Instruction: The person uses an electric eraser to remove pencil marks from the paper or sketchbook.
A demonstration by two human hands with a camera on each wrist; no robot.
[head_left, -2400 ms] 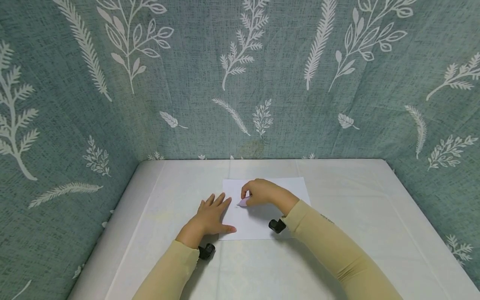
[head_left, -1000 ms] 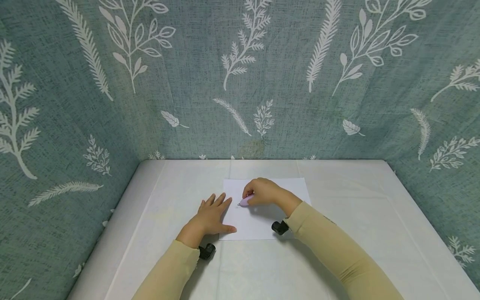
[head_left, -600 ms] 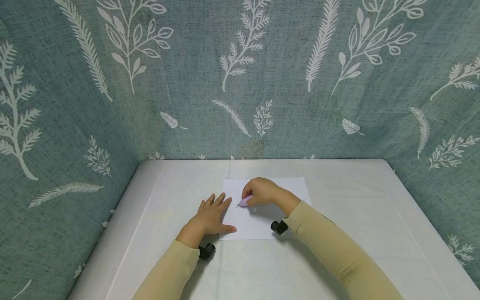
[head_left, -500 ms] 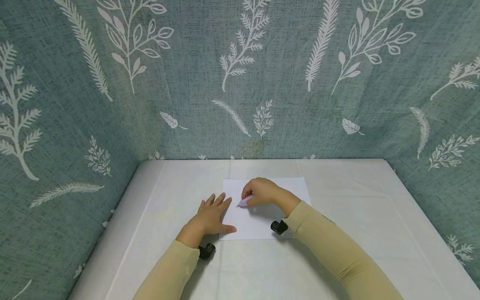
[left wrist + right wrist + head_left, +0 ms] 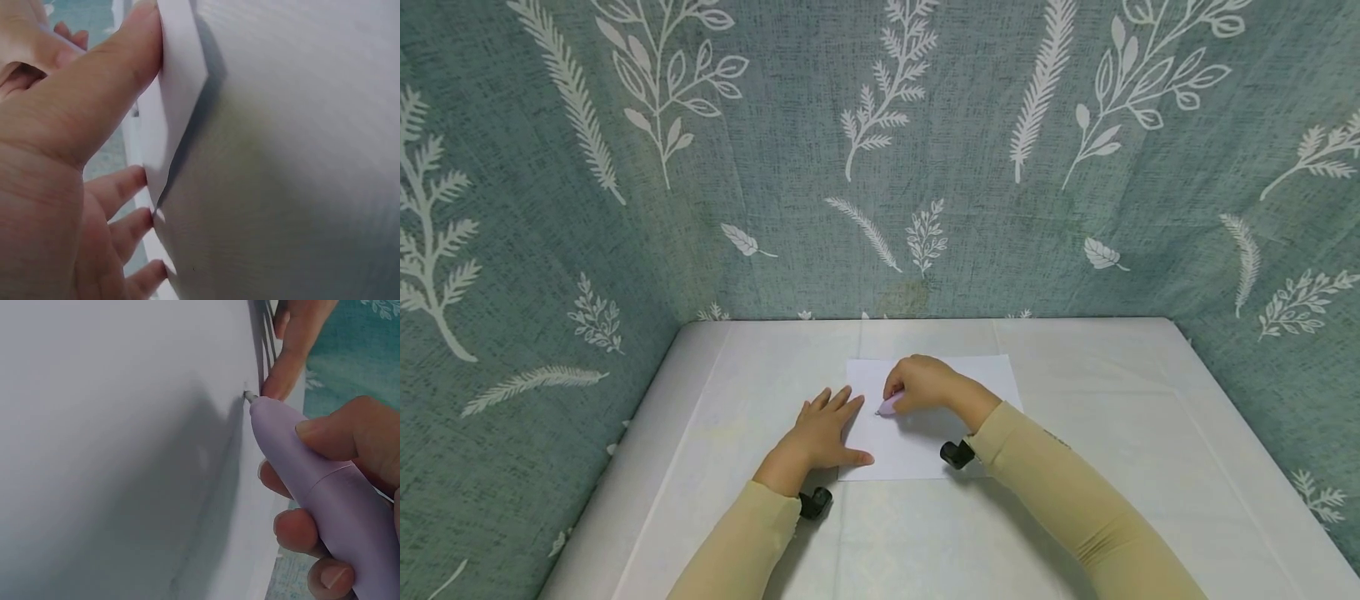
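A thick lilac pen (image 5: 325,487) is gripped by my right hand (image 5: 928,383), thumb on one side and curled fingers on the other. Its metal tip points down and left and meets the white paper (image 5: 917,454), near a small faint mark, in the right wrist view. My left hand (image 5: 820,437) lies spread at the paper's left edge. In the left wrist view its thumb (image 5: 119,75) presses on the paper near a corner, and the other fingertips touch along the edge. Most of the pen is hidden by the right hand in the head view.
The paper lies on a table covered with a white cloth (image 5: 760,367). Green leaf-patterned fabric (image 5: 790,150) rises behind the table and at both sides. Each wrist carries a small black camera, such as the one by the right sleeve (image 5: 1037,467).
Over the last seconds the right hand and pen have shifted slightly to the right, with the tip making small movements near the same spot. The left hand has stayed in place.
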